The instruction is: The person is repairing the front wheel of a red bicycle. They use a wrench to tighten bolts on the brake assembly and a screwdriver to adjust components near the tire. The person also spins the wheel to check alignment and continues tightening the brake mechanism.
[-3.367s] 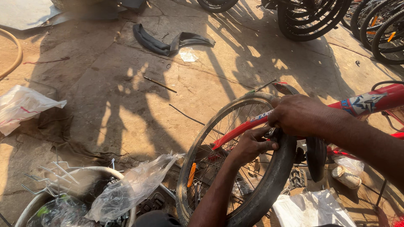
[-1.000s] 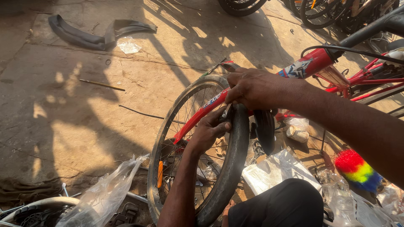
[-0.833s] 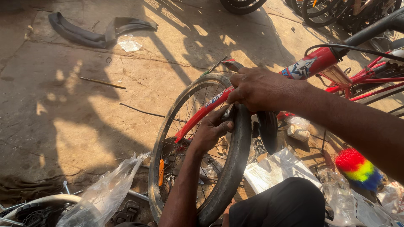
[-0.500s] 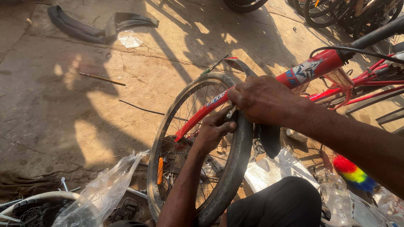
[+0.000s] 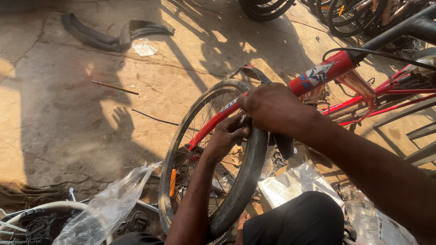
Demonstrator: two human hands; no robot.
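Cracked, sunlit concrete floor (image 5: 68,127) fills most of the view, w/ a red metal bicycle frame (image 5: 327,72) lying across the right side. Centre: a spoked bicycle wheel w/ black rubber tyre (image 5: 247,181) stands upright, tilted a bit, just in front of the person's dark-clothed knee (image 5: 295,218). An orange reflector (image 5: 172,182) sits in the spokes, lower left. Left hand (image 5: 227,136) reaches up through the wheel, fingers curled on the tyre's inner edge at the top, thumb pressing the rubber. Right hand (image 5: 272,109) clamps over the same spot from above, closed on tyre + rim. Crumpled clear plastic bag (image 5: 109,208) lies bottom left. Torn black rubber strip (image 5: 113,38) lies top left, well apart, w/ a thin stick (image 5: 114,88) below it.
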